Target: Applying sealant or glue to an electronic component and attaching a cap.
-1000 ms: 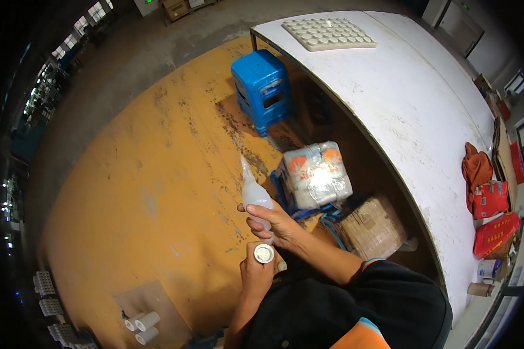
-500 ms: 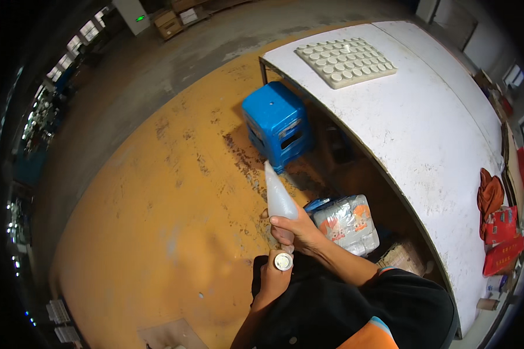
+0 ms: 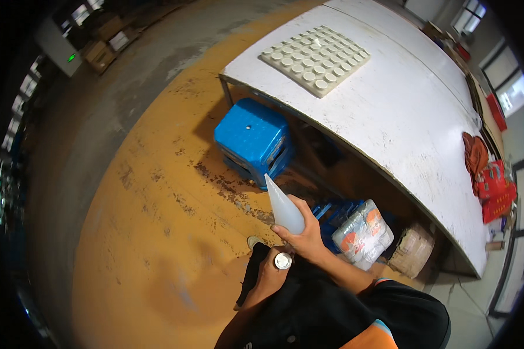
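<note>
My right hand (image 3: 304, 235) is closed round a translucent, pale cone-shaped bag (image 3: 286, 212), which looks like a piping bag. Its narrow tip points up and away, toward the blue stool. Just below it, my left hand (image 3: 271, 272) is closed round a small round piece with a white top and a pale rim (image 3: 283, 260). Most of that piece is hidden by the fingers, so I cannot tell its kind. The wide end of the bag is hidden by my right hand, close to my left.
A white-topped table (image 3: 402, 116) runs along the right, with a tray of round white pieces (image 3: 317, 61) at its far end. A blue plastic stool (image 3: 251, 131) stands beside it. Below are a wrapped package (image 3: 364, 235) and a cardboard box (image 3: 412, 250). Red bags (image 3: 496, 189) lie at right.
My view has shifted, so the table and its tray look nearer and the stool sits further left. Both hands keep their holds, and the fingers of my right hand wrap higher on the bag.
</note>
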`<state>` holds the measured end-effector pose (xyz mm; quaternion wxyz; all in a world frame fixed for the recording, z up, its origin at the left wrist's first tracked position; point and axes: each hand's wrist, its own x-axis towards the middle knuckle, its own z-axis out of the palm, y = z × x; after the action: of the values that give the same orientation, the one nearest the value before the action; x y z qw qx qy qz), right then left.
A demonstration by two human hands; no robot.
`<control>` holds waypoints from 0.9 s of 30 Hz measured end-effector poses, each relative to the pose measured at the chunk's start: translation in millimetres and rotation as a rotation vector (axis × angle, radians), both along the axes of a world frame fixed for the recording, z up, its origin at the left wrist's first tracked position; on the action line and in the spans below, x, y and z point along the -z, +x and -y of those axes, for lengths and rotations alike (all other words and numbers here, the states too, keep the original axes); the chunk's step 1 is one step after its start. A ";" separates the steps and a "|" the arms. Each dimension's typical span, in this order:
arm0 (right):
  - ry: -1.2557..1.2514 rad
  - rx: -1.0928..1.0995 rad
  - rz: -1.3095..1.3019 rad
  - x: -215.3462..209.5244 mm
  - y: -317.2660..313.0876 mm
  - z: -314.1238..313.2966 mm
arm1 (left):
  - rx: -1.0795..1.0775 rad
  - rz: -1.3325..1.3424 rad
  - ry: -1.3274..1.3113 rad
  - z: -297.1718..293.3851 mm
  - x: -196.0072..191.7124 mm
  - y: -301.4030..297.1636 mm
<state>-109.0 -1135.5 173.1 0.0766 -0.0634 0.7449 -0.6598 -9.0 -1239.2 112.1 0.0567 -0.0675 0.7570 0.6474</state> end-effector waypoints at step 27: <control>-0.139 0.647 0.938 368.6 -254.5 -129.1 | -0.532 0.134 0.159 108.0 215.0 -365.8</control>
<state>-363.5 -1006.4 -195.5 0.1884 0.4624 0.5674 -0.6547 -374.8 -1347.2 -102.8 -0.0604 -0.3019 0.6541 0.6909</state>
